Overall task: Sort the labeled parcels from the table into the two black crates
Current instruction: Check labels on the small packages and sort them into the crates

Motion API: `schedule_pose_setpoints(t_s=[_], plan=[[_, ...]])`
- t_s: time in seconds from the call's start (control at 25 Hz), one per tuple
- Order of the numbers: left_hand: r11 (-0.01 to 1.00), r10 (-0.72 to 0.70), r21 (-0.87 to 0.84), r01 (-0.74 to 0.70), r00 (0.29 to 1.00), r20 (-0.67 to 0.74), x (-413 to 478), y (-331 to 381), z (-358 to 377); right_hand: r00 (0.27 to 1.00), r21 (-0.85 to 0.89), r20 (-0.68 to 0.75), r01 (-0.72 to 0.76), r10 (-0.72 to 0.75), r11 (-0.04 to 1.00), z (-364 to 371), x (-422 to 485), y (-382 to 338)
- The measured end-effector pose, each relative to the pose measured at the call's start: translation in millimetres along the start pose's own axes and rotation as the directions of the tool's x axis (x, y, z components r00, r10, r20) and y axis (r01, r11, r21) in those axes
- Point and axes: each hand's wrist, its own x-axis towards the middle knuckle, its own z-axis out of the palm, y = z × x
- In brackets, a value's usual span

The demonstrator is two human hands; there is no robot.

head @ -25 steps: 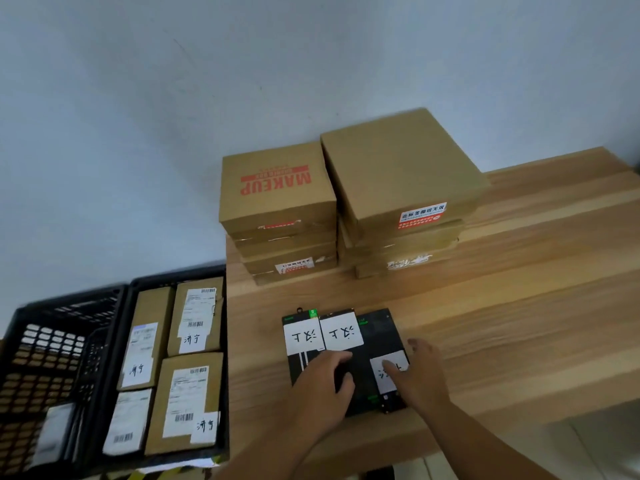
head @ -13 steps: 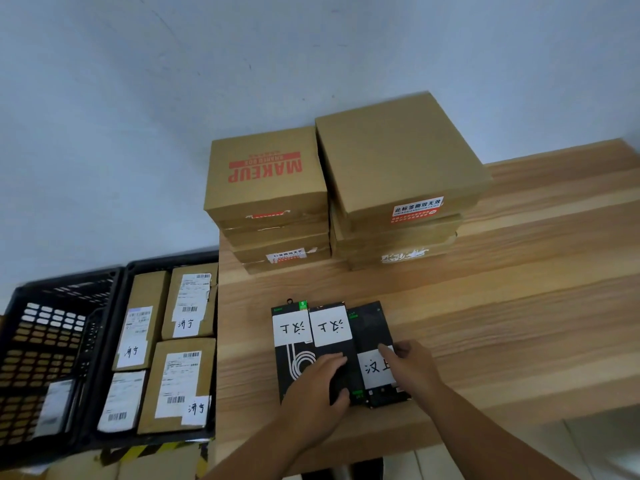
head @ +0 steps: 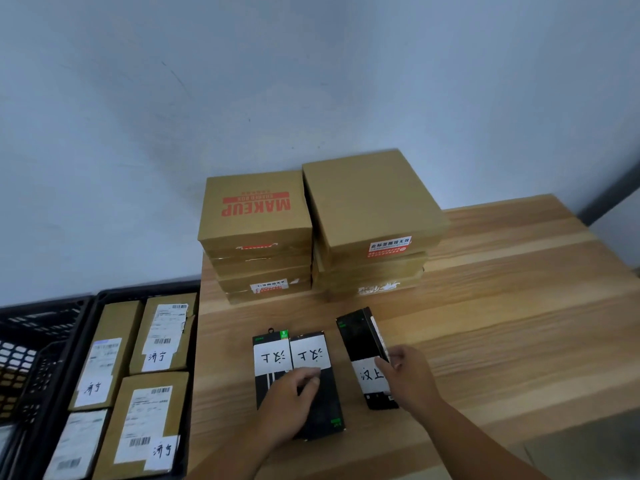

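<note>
Three flat black parcels with white handwritten labels lie near the table's front edge. My left hand (head: pixel 291 400) grips the middle black parcel (head: pixel 317 386), which lies against the left black parcel (head: pixel 272 362). My right hand (head: pixel 410 379) holds the right black parcel (head: pixel 363 344) by its right edge, set apart from the other two. Left of the table stand two black crates: the near crate (head: pixel 100 296) holds several brown labeled boxes (head: pixel 149 414), and the far-left crate (head: pixel 31 341) shows mostly its mesh wall.
Two stacks of brown cardboard boxes stand at the back of the wooden table (head: pixel 502 306), the left one (head: pixel 256 216) printed MAKEUP, the right one (head: pixel 370 202) with a red and white sticker. A pale wall rises behind.
My right hand has pulled the right black parcel away to the right, opening a gap from the other two. My left hand stays on the middle parcel. The camera has come closer.
</note>
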Motion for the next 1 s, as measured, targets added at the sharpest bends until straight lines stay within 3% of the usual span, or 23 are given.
schedule_pose_setpoints(t_s=[0.16,0.36,0.8,1.0], plan=[[0.88,-0.134,-0.459,0.123,0.991,0.009,8,25,-14,0.969,-0.057,-0.046,0.241,-0.244,0.969,-16,-10,-21],[0.648,-0.191,-0.73,0.217,0.974,0.12,15,47,-21,0.907,-0.089,-0.013,0.419,-0.422,0.904,-19,-23,-34],[0.563,-0.104,-0.776,0.283,0.956,0.273,7,46,-24,0.81,-0.192,0.062,0.583,-0.584,0.789,-15,-36,-24],[0.658,-0.074,-0.73,0.187,0.98,0.184,5,42,-26,0.888,-0.026,0.044,0.459,-0.458,0.888,-10,-34,-26]])
